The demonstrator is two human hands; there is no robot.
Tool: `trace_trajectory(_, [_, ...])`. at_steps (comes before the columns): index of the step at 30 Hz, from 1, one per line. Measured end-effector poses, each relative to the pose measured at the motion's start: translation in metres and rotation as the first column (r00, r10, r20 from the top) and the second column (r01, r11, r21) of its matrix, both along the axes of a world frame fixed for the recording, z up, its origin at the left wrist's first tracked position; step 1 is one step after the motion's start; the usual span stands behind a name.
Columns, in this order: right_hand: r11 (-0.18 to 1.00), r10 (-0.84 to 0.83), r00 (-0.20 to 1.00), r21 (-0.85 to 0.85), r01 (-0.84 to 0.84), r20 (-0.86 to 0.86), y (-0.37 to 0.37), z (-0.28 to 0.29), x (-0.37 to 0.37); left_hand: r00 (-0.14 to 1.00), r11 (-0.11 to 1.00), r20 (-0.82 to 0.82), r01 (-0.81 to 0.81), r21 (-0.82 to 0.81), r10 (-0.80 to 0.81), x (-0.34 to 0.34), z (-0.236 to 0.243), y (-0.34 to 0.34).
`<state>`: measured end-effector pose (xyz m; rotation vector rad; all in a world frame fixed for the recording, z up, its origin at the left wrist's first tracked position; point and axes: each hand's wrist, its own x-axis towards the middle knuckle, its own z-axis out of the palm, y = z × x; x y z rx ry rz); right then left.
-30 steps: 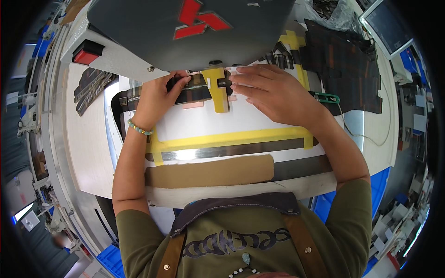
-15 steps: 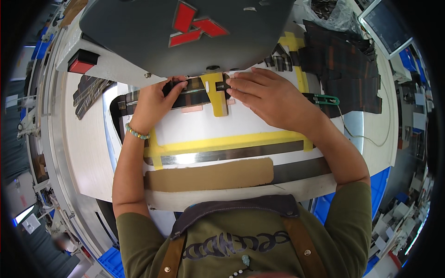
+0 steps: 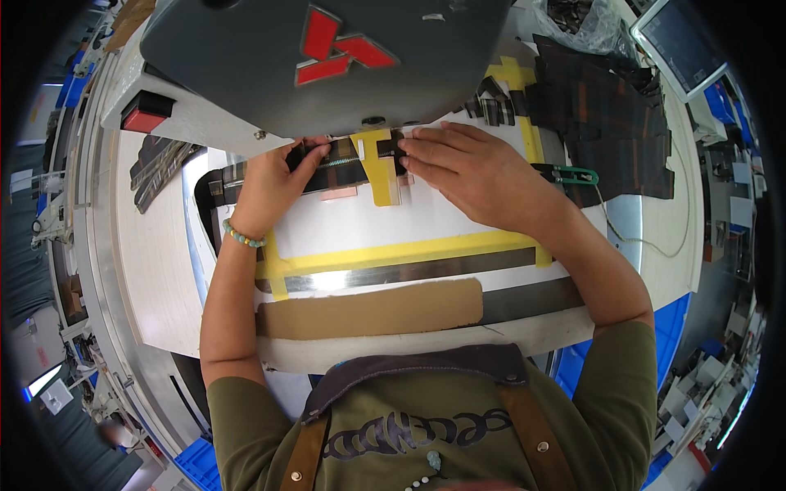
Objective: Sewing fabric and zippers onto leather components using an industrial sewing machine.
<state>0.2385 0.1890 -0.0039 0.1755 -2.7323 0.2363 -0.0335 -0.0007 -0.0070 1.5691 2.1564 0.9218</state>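
A dark plaid fabric strip with a zipper [image 3: 348,161] lies across the white work plate, just below the grey sewing machine head. My left hand [image 3: 277,182] pinches the strip between thumb and fingers left of the zipper's middle. My right hand [image 3: 475,173] rests its bunched fingertips on the strip's right end, beside a yellow-taped guide piece [image 3: 381,182]. The guide crosses over the strip between my hands. Green-handled thread snips [image 3: 577,175] lie beyond my right wrist. The machine head hides the area directly beneath it.
The sewing machine head [image 3: 344,90] overhangs the far side. Stacked dark plaid pieces [image 3: 606,123] lie at right, more plaid strips [image 3: 160,170] at left. A brown pad [image 3: 372,309] covers the near edge. A screen [image 3: 681,45] and a clear plastic bag [image 3: 577,26] stand far right.
The machine head and the yellow-taped guide have shifted slightly left. My hands stay almost where they were on the strip.
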Motion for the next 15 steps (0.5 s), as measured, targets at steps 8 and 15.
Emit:
trace_trajectory(8, [1.0,0.018,0.999,-0.01,-0.018,-0.044,0.003,0.0,0.002,0.999,0.998,-0.032,-0.025,-0.05,0.023,0.01,0.01,0.004])
trace_trajectory(15, [0.936,-0.041,0.999,-0.351,0.035,-0.01,0.022,0.05,0.025,0.861,0.982,-0.481,0.097,-0.165,-0.165,0.004,0.05,-0.015])
